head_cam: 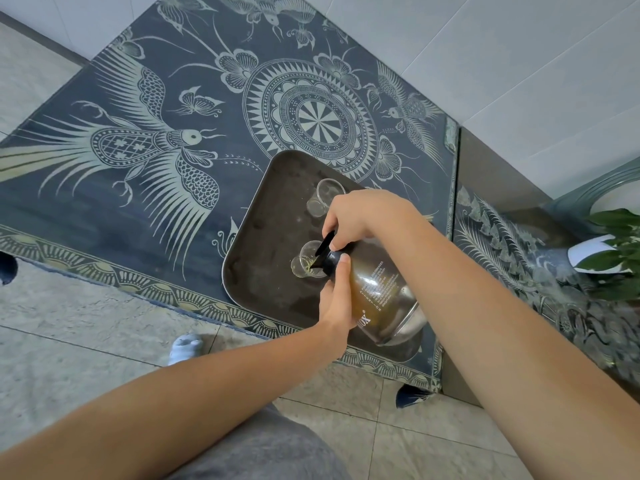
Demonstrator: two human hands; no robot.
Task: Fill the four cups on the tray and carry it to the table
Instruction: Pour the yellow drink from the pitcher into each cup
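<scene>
A dark rounded tray [263,244] lies on the patterned blue table top [138,202]. A glass jug [377,292] of amber liquid is tilted over the tray, its black spout reaching into a small clear cup [306,259]. My right hand [360,216] grips the jug's black top from above. My left hand [337,303] holds the jug's side from below. A second clear cup [325,195] stands farther back on the tray, partly behind my right hand. Other cups are hidden.
The table sits in a corner of white tiled walls [502,64]. A second patterned surface [519,254] adjoins on the right, with a green plant [620,244] at its far edge. Grey floor tiles [86,323] and my socked foot [185,348] are below.
</scene>
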